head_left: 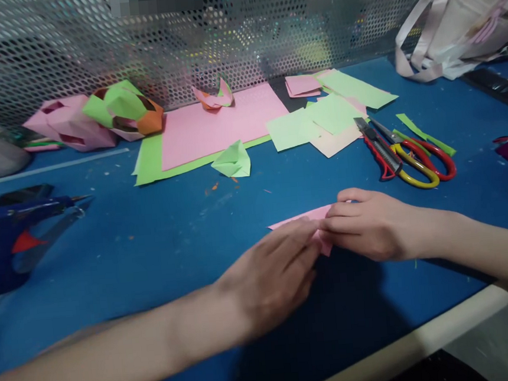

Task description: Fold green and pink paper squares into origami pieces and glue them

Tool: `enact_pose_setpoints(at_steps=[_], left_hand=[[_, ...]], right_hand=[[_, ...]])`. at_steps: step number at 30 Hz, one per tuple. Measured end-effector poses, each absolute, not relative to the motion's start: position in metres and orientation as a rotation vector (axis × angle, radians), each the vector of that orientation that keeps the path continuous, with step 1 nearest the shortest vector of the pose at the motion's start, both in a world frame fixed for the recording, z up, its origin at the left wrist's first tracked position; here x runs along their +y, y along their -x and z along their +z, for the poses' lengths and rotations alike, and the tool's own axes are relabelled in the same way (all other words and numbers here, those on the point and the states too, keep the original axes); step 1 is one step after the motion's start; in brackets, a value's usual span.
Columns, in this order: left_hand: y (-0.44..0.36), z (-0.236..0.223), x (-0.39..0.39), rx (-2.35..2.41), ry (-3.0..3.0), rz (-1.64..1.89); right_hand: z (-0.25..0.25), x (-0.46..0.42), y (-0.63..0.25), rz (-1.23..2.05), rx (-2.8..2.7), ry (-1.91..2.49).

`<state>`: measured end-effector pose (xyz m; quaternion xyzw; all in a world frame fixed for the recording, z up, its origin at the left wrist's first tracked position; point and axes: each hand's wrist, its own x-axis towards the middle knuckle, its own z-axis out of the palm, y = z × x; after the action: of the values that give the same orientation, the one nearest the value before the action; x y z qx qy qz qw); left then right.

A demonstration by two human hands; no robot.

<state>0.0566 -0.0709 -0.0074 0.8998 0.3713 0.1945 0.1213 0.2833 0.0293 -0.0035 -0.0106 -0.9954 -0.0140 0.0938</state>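
Note:
A small piece of folded pink paper [301, 217] lies on the blue tabletop, mostly covered by my two hands. My left hand [278, 265] comes in from the left, its fingers pressed together on the paper's near side. From the right, my right hand [368, 223] has its curled fingers on the paper's right part. The fingertips of both hands meet at the middle, where a pink corner pokes out below. My thumbs and the underside of the fold are hidden. Just beyond sits a folded pale green paper piece [233, 160].
Right of centre lie a box cutter [379, 148] and scissors [418, 164]. Behind are pink sheets [226, 125], pale green sheets [293, 129] and folded paper models [122, 110] along a perforated metal screen [241, 43]. A blue glue gun [29, 216] rests at left, a bag [466, 23] at right.

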Motion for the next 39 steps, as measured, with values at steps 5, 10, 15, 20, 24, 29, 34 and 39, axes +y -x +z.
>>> enact_pose_setpoints(at_steps=[5, 10, 15, 20, 24, 29, 34, 39], left_hand=[[-0.070, -0.017, -0.071, 1.069, -2.963, 0.451], [-0.068, -0.019, -0.073, 1.239, -3.049, 0.269], [-0.064, -0.015, -0.086, 1.568, -3.117, 0.091], [-0.056, 0.005, -0.085, 1.781, -3.060, -0.054], [-0.057, 0.013, -0.076, 1.718, -3.095, 0.142], [-0.063, -0.006, -0.072, 1.381, -3.064, 0.359], [-0.066, -0.018, -0.077, 1.216, -3.033, 0.406], [-0.069, -0.016, -0.079, 1.105, -3.013, 0.481]], right_hand=[[-0.002, 0.028, -0.284, -0.023, -2.983, 0.022], [0.000, 0.027, -0.283, -0.031, -2.980, 0.019], [0.002, 0.027, -0.283, -0.091, -2.962, -0.005], [0.002, 0.028, -0.284, -0.094, -2.971, -0.014], [0.000, 0.028, -0.284, -0.070, -2.968, -0.021], [0.001, 0.026, -0.284, -0.057, -2.975, 0.014], [-0.001, 0.027, -0.283, -0.004, -2.995, 0.044], [-0.003, 0.029, -0.285, 0.046, -2.980, 0.050]])
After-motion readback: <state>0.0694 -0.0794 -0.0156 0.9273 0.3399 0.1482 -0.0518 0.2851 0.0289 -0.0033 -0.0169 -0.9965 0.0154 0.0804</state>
